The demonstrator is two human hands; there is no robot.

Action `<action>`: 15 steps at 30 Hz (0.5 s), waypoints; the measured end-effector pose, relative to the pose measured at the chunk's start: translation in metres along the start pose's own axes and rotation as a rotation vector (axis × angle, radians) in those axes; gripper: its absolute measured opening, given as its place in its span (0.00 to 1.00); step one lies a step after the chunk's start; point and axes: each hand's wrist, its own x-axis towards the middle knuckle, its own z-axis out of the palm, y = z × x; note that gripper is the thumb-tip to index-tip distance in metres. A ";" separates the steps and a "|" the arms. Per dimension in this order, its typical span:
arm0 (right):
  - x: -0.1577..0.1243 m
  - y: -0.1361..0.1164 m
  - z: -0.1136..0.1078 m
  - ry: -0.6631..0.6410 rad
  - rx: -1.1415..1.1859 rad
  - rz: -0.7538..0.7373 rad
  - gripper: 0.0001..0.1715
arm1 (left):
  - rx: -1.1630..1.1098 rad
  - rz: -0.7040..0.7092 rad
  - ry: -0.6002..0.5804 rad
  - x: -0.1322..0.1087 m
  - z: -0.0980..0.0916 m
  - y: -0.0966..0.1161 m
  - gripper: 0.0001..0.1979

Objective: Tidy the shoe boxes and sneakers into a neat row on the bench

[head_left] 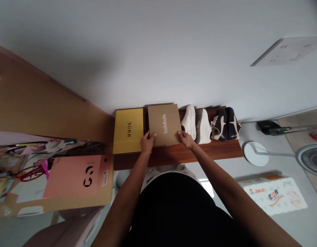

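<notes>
A brown balabala box (160,120) lies on the dark wooden shelf (173,154), close to the wall. My left hand (148,141) grips its near left corner, thumb on the lid. At its near right corner my right hand (185,138) holds the edge with the thumb on top. Just left of this box is a yellow MMOK box (128,132), with a narrow gap between them. To the right stand a pair of white shoes (196,125) and a pair of dark brown shoes with cream parts (224,124).
A pink box (73,175) and red scissors (32,173) are among clutter on the left. At the right are a lamp's round white base (256,153), a fan (311,159) and a white tissue pack (276,195) on the floor.
</notes>
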 end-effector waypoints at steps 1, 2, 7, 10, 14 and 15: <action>0.003 0.003 0.002 0.002 0.007 0.005 0.31 | 0.002 -0.002 0.003 0.002 0.002 -0.003 0.31; 0.005 0.005 0.004 0.003 0.017 0.009 0.30 | 0.001 -0.003 0.005 0.003 0.003 -0.005 0.31; 0.015 0.012 0.013 -0.006 -0.004 0.034 0.27 | 0.001 -0.043 0.016 0.010 0.008 -0.011 0.30; 0.018 0.015 0.018 -0.013 0.008 0.056 0.26 | 0.004 -0.060 0.016 0.013 0.009 -0.013 0.30; 0.019 0.018 0.024 -0.008 0.072 0.099 0.25 | -0.012 -0.024 0.016 0.013 0.011 -0.016 0.29; 0.019 0.019 0.026 -0.007 0.083 0.105 0.25 | -0.011 -0.013 0.016 0.013 0.012 -0.017 0.29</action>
